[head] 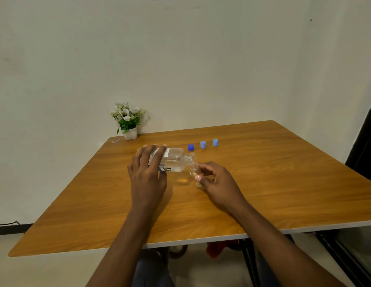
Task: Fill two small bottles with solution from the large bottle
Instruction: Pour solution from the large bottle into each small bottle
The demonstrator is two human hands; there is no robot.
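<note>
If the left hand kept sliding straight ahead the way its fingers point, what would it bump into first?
The left hand, gripping the large bottle, points away toward the far table edge. Beyond its fingertips the wood looks bare; the potted plant sits slightly left of that line, though depth is hard to judge.

We look down on a wooden table (284, 183) set against a pale wall (180, 59). At its far left corner a small white pot of white flowers (127, 121) stands upright, a scrap of clear wrapper (115, 141) just beside it.
</note>
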